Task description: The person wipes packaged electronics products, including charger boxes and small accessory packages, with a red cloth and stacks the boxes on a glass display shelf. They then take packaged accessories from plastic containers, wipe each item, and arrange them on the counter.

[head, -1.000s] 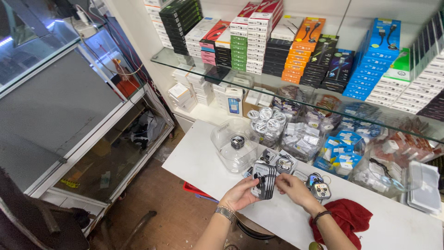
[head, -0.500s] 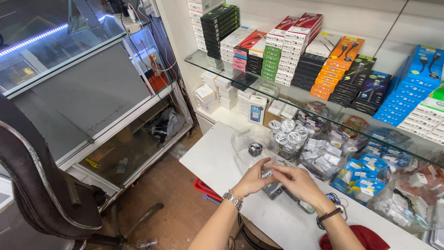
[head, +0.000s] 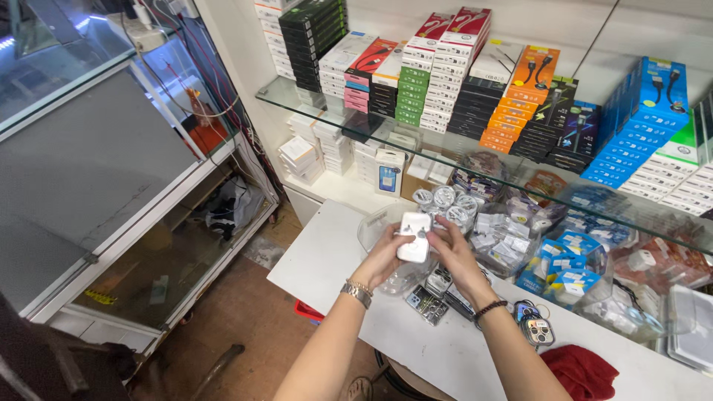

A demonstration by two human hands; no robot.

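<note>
Phone case between hands, above table, shelf behind

Single head-worn view, steeply downward and close over white counter, toward stocked shelves.

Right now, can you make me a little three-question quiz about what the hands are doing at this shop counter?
1. True or false: both hands hold the white phone case above the counter.
2. Which wrist wears the metal watch? A) left B) right C) neither
3. Fill in: the cloth lying at the counter's near edge is ____ in colour.

Key: 1 true, the left hand and right hand both grip it. 2 A; the right wrist has a dark bead bracelet. 3 red.
</note>
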